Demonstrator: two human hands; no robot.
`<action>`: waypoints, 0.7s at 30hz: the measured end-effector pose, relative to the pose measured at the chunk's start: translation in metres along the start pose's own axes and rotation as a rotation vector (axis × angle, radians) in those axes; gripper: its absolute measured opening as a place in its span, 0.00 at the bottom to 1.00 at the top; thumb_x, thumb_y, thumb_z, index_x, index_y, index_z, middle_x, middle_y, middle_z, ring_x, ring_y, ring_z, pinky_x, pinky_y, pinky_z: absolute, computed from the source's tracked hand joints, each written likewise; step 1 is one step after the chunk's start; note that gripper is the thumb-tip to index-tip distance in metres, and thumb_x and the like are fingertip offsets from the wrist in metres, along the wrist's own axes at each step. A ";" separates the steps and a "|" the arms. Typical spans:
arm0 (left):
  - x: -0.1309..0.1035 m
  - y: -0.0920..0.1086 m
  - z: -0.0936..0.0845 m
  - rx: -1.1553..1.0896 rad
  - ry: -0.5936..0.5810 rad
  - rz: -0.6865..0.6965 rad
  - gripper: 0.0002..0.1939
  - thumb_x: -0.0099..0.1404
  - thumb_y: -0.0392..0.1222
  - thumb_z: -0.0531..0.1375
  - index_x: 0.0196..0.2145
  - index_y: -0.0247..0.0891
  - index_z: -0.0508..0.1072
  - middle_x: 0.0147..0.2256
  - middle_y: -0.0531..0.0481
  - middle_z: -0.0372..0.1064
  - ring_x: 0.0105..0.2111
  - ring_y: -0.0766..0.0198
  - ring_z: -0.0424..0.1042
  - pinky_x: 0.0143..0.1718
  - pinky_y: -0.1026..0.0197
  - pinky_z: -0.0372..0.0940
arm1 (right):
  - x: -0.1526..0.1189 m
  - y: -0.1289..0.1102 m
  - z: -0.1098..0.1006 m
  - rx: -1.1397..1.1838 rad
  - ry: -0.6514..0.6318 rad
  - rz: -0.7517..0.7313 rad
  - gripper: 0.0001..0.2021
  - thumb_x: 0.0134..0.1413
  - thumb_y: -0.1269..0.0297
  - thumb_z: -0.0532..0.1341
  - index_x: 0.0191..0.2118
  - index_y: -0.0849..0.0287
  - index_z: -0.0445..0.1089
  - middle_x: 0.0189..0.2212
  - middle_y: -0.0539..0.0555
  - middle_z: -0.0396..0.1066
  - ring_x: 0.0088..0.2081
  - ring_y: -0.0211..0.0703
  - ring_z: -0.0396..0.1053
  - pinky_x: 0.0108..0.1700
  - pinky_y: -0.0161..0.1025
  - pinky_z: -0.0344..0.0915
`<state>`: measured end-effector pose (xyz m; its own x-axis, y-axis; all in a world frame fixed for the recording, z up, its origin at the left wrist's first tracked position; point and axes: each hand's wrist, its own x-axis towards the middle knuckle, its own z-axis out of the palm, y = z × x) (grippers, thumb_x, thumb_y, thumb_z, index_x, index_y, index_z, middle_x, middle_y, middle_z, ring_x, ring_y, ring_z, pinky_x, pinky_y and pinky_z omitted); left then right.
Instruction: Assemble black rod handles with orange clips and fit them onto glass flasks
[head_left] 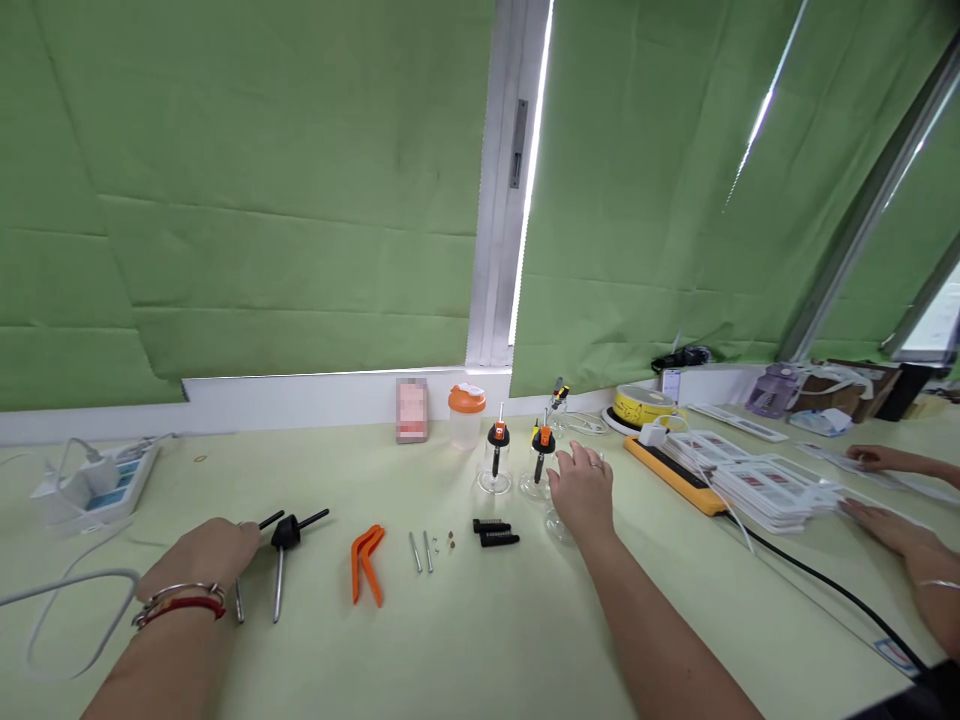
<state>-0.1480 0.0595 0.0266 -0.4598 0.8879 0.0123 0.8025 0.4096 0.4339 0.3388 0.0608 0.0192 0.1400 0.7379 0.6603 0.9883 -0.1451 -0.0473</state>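
Note:
At the left, my left hand [199,560] is closed around a black piece with a metal rod [239,602]; its head is mostly hidden by the fingers. Beside it stands a matching black piece with side bars and a metal rod [285,535]. My right hand [583,490] curls over a clear glass vessel [557,527], which it partly covers. Just behind are two clear glass vessels with black and orange tops, one on the left [495,460] and one on the right [541,465]. Between my hands lie orange levers [367,565], metal pins [421,552], tiny parts [451,541] and black spring pieces [496,533].
An orange-lidded cup [466,415] and a pink box [412,410] stand by the wall. To the right are an orange power strip [675,478], stacked white trays [772,490], yellow tape [643,404] and another person's hands [892,525]. A white power strip [112,485] is at left.

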 end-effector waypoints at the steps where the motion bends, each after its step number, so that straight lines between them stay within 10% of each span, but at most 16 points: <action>1: -0.003 0.003 -0.002 0.043 0.005 -0.062 0.16 0.52 0.51 0.53 0.17 0.37 0.66 0.26 0.33 0.69 0.30 0.36 0.72 0.26 0.42 0.62 | 0.002 0.002 0.001 -0.005 -0.011 -0.001 0.12 0.56 0.65 0.56 0.44 0.62 0.70 0.54 0.64 0.64 0.55 0.56 0.57 0.54 0.48 0.49; 14: -0.037 0.036 -0.015 0.271 0.152 0.051 0.26 0.66 0.54 0.37 0.40 0.35 0.66 0.46 0.34 0.66 0.43 0.44 0.67 0.33 0.50 0.64 | 0.045 -0.010 -0.012 -0.050 -0.227 -0.084 0.24 0.57 0.57 0.55 0.58 0.59 0.58 0.50 0.65 0.67 0.55 0.60 0.56 0.56 0.57 0.34; 21: -0.050 0.054 -0.011 0.260 0.227 0.150 0.23 0.67 0.52 0.39 0.41 0.36 0.67 0.45 0.37 0.66 0.43 0.45 0.67 0.31 0.51 0.64 | 0.076 -0.022 -0.002 -0.039 -0.412 -0.068 0.10 0.54 0.64 0.59 0.42 0.59 0.70 0.38 0.60 0.70 0.41 0.51 0.68 0.47 0.49 0.50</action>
<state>-0.0854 0.0350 0.0594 -0.3794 0.8848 0.2706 0.9235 0.3444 0.1688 0.3276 0.1183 0.0720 0.0954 0.9474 0.3055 0.9941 -0.1064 0.0196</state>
